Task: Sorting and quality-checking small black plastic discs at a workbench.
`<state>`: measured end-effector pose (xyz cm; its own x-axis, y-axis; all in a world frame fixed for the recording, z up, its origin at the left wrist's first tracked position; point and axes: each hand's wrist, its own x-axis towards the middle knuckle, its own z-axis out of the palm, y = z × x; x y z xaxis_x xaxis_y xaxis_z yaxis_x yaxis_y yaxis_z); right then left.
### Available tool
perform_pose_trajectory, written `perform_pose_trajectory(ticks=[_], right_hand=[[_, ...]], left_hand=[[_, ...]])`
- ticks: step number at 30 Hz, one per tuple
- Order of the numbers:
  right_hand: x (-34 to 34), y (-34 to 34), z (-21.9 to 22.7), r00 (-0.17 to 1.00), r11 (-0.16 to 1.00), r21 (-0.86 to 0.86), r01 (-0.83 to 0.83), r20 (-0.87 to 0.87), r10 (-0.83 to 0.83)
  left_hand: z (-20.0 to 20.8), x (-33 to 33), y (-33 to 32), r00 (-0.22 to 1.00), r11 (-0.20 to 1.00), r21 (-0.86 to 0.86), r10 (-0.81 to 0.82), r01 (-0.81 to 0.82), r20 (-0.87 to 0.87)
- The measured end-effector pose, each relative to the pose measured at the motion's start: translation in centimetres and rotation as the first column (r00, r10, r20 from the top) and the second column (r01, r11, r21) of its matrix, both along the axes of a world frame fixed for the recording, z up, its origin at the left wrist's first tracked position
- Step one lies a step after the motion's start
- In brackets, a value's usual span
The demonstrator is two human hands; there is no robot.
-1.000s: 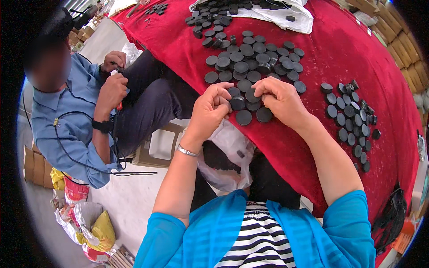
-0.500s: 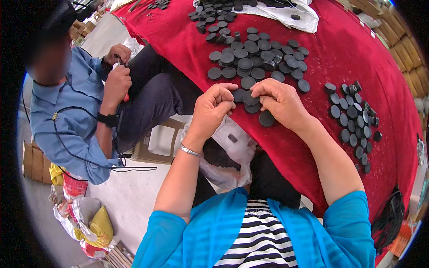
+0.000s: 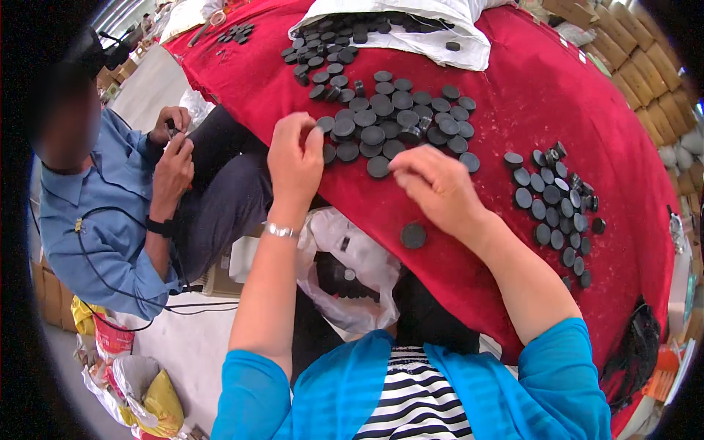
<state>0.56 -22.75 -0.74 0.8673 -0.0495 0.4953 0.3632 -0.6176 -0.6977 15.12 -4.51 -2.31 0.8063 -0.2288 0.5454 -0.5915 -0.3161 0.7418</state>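
Observation:
Many black round discs, puck-like and flat, lie in a loose pile on the red cloth. At the pile's left edge is my left hand, its fingers curved and apart from the thumb, close beside a disc; nothing shows in its grip. My right hand, slightly blurred, hovers just right of the pile's nearest disc with loosely bent fingers and no disc visible in them. One single disc lies near the table edge below it. Under the edge hangs a translucent plastic bag with dark discs inside.
A second group of discs lies to the right. More spill from a white sack at the back. On the left sits a person in a blue shirt, handling a small object. Bags stand on the floor; stacked cartons rise far right.
Several discs between my hands at the table edge are gone from there. My left hand has moved left and up, and my hands are farther apart. The view has shifted a little.

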Motion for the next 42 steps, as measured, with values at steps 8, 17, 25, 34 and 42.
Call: perform_pose_trajectory(ticks=[8,17,25,34,42], right_hand=[[1.0,-3.2,-0.6,0.959,0.959,0.076,0.274,-0.097,-0.266],[2.6,-1.7,1.5,0.917,0.888,-0.368,0.275,-0.178,-0.358],[-1.2,1.2,2.2,0.942,0.865,-0.450,-0.222,-0.329,0.070],[4.0,-3.9,2.4,0.989,0.943,-0.326,0.068,-0.101,-0.106],[10.0,-0.2,0.6,0.964,0.816,-0.568,0.108,-0.140,-0.225]], left_hand=[[-2.9,3.1,-2.1,0.933,0.913,0.348,0.082,-0.211,0.351],[-2.9,3.0,-2.0,0.946,0.902,0.364,0.122,-0.232,0.302],[-3.1,3.0,-1.8,0.960,0.905,0.371,0.117,-0.208,0.253],[-2.7,3.2,-2.1,0.930,0.918,0.296,0.161,-0.264,0.330],[-2.9,3.4,-1.8,0.953,0.920,0.328,0.122,-0.213,0.276]])
